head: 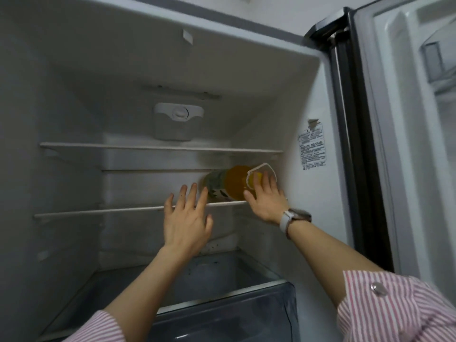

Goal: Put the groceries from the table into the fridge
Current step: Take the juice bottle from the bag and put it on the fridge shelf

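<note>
Where shelf (98, 211) spans fridge (74, 107), bottle (228, 183) lies.

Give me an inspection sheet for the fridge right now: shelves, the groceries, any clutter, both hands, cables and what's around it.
Surface: middle shelf holds one item; upper shelf bare.
Job's things: orange bottle lies on its side at the right end of the middle shelf, white carry handle toward the side wall.
Clutter: nothing seen.
Hands: left hand open, fingers spread, at the shelf's front edge beside the bottle; right hand open, palm near the bottle's handle end, contact unclear; watch on that wrist.
Cables: nothing seen.
Surroundings: fridge door open at right; drawer below; label sticker on the right inner wall.
</note>
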{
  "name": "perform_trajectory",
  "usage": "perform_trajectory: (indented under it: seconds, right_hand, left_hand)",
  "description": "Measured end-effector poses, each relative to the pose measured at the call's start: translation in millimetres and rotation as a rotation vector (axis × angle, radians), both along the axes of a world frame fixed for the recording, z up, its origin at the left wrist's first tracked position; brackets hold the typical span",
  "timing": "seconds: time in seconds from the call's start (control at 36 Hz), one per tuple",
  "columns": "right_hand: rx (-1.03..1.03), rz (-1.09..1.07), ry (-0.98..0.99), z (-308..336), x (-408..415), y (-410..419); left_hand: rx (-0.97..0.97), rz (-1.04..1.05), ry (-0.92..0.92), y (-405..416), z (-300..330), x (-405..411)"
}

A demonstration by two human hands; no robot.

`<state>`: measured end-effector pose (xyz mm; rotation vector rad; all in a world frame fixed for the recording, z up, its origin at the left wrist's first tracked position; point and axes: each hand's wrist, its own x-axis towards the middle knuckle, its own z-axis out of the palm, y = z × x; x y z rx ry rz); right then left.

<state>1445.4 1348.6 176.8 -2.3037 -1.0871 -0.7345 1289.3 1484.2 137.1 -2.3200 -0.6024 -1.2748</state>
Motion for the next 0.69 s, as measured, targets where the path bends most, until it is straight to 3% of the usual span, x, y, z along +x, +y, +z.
perform_trajectory:
  seconds: [0.19,0.36,0.69]
  right_hand:
    - [0.196,0.112,-0.127,-38,-31,-22]
    - [0.191,0.227,-0.128,-72,-79,-51]
    - [-0.03,0.658,0.195,-262,-234,-122]
  left_hand:
    - [-0.033,0.022,0.054,-17,-7,-34]
    - [-0.072,0.054,0.061,-54,-42,-87]
    - [-0.317,0.09,-0.008,-171,-236,-245]
